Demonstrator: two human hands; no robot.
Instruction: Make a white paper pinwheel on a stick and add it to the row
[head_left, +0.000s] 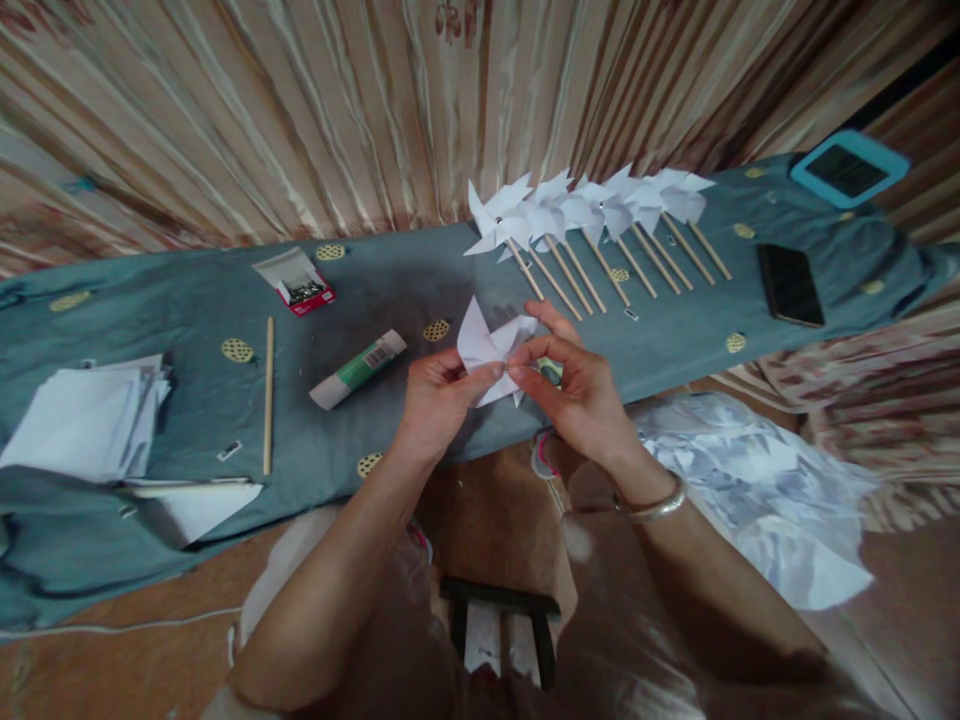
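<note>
Holding: your left hand (435,395) and right hand (581,395) both pinch a folded paper pinwheel head (487,350) at its centre, fingertips closed tight on the paper.
Where: the pinwheel head is in the air just over the near edge of the teal cloth (187,310), mid view.
Done: a row of finished pinwheels (585,210) on sticks lies at the far side of the cloth, heads overlapping.
Left, my read: the head you hold has no stick yet. One bare wooden stick (268,395) lies well to your left, and the stack of white paper squares (82,420) at far left looks unused.
Nearby: glue stick (358,368) just left of your left hand, small open box (300,280) behind it.
Edges: the cloth's near edge runs under your wrists, and the curtain (300,110) closes the far side.
Room: open cloth shows between the glue stick and the row. The black phone (790,285) sits far right, well apart from your hands.
</note>
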